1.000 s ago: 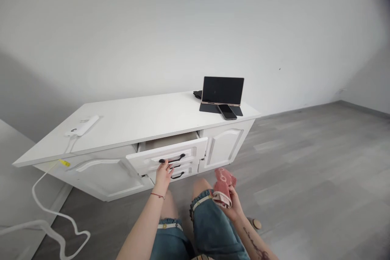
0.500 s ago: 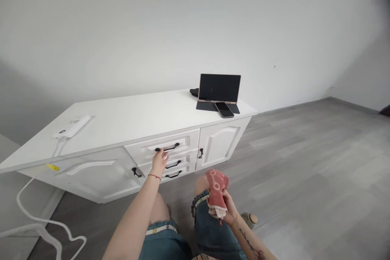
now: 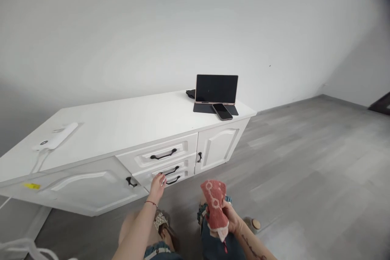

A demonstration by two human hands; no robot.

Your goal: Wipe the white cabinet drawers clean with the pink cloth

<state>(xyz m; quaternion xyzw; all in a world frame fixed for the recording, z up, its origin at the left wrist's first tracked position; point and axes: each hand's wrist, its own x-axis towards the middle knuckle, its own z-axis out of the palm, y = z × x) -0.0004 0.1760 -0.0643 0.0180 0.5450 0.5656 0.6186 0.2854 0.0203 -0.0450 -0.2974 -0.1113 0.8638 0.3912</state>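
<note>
My left hand (image 3: pixel 157 186) is at the left end of the middle drawer's black handle (image 3: pixel 171 170), its fingers bent around that end. The middle drawer is closed, as are the top drawer (image 3: pixel 146 159) above it and the one below. In my right hand (image 3: pixel 233 218) is a bunched red towel (image 3: pixel 215 201) with a pale circle pattern, a whitish edge and a small red hanging loop. My right fingers are closed around its lower part, above my knee.
On the white cabinet (image 3: pixel 122 115) stand a tablet (image 3: pixel 216 89) in a dark folding cover, a phone (image 3: pixel 222 111), a black item (image 3: pixel 190 94) behind, and a white power strip (image 3: pixel 62 136) at left. A cylindrical object with a tan top (image 3: pixel 256 224) is beside my right leg.
My left hand has gone from the top drawer's handle down to the middle one. The view has shifted slightly, and the towel stays in my right hand.
</note>
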